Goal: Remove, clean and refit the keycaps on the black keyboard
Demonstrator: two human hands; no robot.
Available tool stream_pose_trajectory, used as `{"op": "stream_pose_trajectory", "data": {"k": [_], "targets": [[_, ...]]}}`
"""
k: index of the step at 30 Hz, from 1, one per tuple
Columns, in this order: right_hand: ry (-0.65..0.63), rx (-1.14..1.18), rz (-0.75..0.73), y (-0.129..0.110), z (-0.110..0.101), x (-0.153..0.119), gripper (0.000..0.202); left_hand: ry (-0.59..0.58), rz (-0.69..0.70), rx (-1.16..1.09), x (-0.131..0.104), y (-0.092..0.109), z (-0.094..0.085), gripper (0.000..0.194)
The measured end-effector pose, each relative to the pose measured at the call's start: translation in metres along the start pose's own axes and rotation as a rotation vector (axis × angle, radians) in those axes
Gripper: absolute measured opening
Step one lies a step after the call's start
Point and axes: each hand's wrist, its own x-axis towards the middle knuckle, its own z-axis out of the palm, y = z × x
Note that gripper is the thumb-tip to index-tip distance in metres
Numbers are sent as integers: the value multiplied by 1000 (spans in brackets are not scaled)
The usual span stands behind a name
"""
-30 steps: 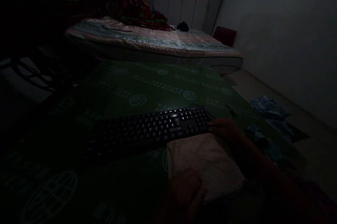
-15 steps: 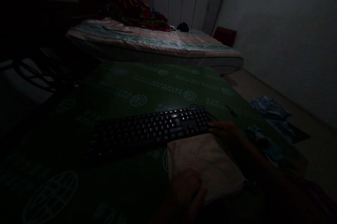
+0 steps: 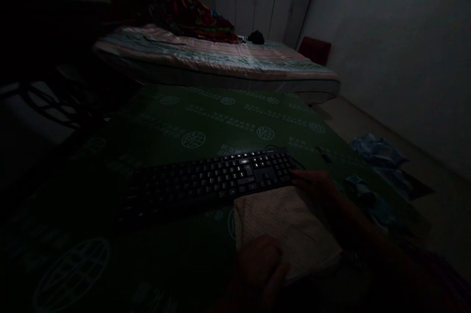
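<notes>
A black keyboard (image 3: pixel 206 180) lies slightly aslant on a dark green table (image 3: pixel 221 119) printed with globe marks. In front of its right end is a folded, pale, checked cloth (image 3: pixel 283 222), flat on the table. My right hand (image 3: pixel 314 181) is at the keyboard's right edge, its fingers stretched out and touching the side by the number keys. My left hand (image 3: pixel 262 259) rests on the near left part of the cloth, fingers curled in. Whether it pinches anything is hidden in the dim light.
Past the table is a bed (image 3: pixel 221 60) with a red patterned blanket (image 3: pixel 198 21). A crumpled cloth (image 3: pixel 362 190) lies on the table's right side, near a small dark object (image 3: pixel 326 157). A bluish bundle (image 3: pixel 379 148) is on the floor at right.
</notes>
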Motion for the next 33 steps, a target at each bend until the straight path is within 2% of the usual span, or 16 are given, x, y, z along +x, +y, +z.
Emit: {"op": "stream_pose_trajectory", "data": {"k": [5, 11, 19, 28, 33], "targets": [[0, 56, 31, -2, -1, 0, 24, 1, 33, -23, 1, -4, 1, 13], [-22, 71, 55, -2, 0, 1, 23, -11, -46, -97, -1, -5, 2, 13], [-32, 61, 47, 2, 4, 3, 24, -10, -83, -119, -2, 0, -1, 14], [-35, 74, 80, -3, -1, 3, 26, -8, -33, -138, -1, -8, 3, 16], [13, 81, 67, -3, -2, 1, 32, -4, -32, -123, -2, -7, 2, 17]]}}
